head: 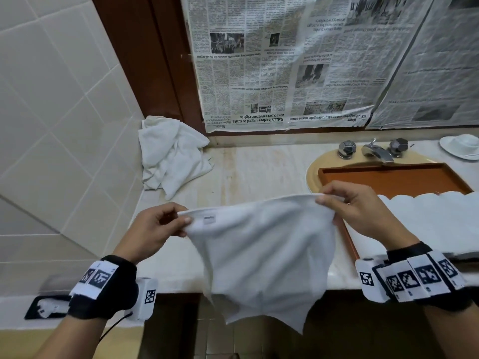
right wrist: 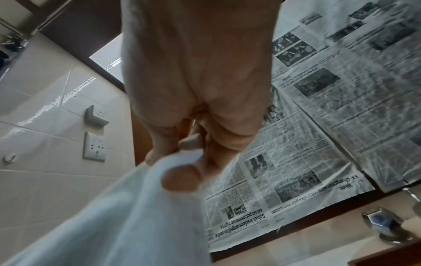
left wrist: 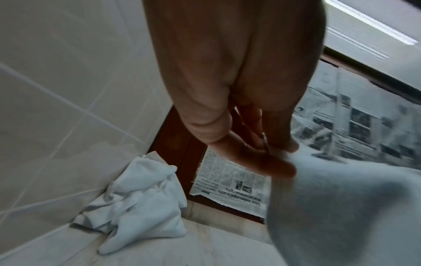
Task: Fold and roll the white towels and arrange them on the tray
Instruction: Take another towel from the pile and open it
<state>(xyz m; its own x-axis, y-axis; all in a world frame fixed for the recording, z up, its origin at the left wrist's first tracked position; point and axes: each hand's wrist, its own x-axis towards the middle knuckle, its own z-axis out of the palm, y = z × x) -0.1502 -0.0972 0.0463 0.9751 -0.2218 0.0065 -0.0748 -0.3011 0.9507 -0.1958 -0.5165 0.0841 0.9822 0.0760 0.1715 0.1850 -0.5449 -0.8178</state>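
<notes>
A white towel [head: 261, 255] hangs spread in the air over the counter's front edge, held by its two upper corners. My left hand [head: 166, 224] pinches the left corner, beside a small label; in the left wrist view the left hand [left wrist: 268, 154] grips the towel [left wrist: 341, 216] between thumb and fingers. My right hand [head: 344, 203] pinches the right corner, and the right wrist view shows the right hand [right wrist: 182, 162] with thumb pressed on the towel [right wrist: 125, 225]. A brown tray [head: 388, 174] sits over the sink, to the right. Crumpled white towels [head: 171, 156] lie heaped in the far left corner.
White cloth with a scalloped edge [head: 427, 218] covers the tray's near part. A faucet [head: 375, 151] with two knobs stands behind the sink, and a white dish [head: 461, 146] at the far right. Newspaper [head: 311, 60] covers the mirror. Tiled wall closes the left side.
</notes>
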